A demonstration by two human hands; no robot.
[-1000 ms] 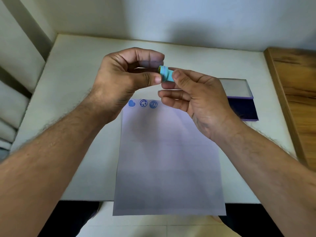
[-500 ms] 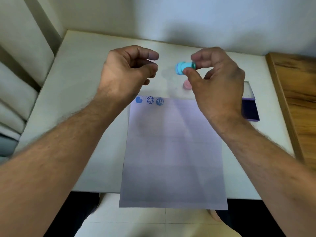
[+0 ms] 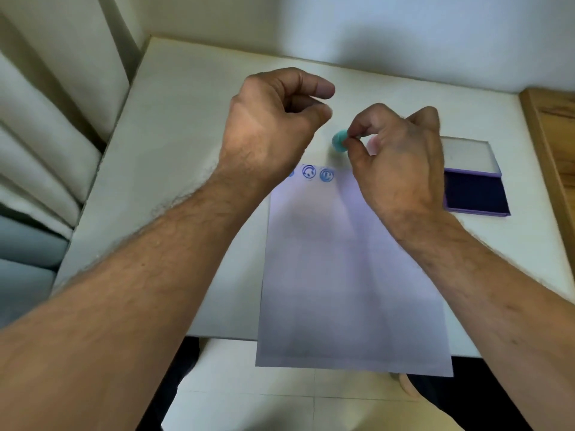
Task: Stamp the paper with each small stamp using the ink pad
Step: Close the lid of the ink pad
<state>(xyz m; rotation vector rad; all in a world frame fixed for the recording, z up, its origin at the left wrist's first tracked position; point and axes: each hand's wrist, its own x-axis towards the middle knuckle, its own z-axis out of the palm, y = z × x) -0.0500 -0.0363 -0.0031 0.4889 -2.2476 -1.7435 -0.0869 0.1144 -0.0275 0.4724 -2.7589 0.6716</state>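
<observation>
A white paper (image 3: 351, 275) lies on the table (image 3: 186, 126), its near end hanging over the front edge. Three blue stamp marks (image 3: 317, 173) sit along its top edge, the leftmost partly hidden by my left wrist. My right hand (image 3: 401, 157) pinches a small teal stamp (image 3: 339, 141) low over the table, just beyond the paper's top edge. A pink stamp (image 3: 372, 146) peeks out behind its fingers. My left hand (image 3: 273, 126) hovers left of the stamp with fingers curled and nothing visible in it. The open ink pad (image 3: 474, 191) lies to the right.
The ink pad's lid (image 3: 466, 154) is folded back behind it. A wooden surface (image 3: 553, 135) borders the table on the right. Pale cushions (image 3: 46, 135) stand at the left. A wall closes the table's far side.
My hands have come apart. The right hand took the teal stamp right and down toward the table above the paper, while the left hand let go and stays raised.
</observation>
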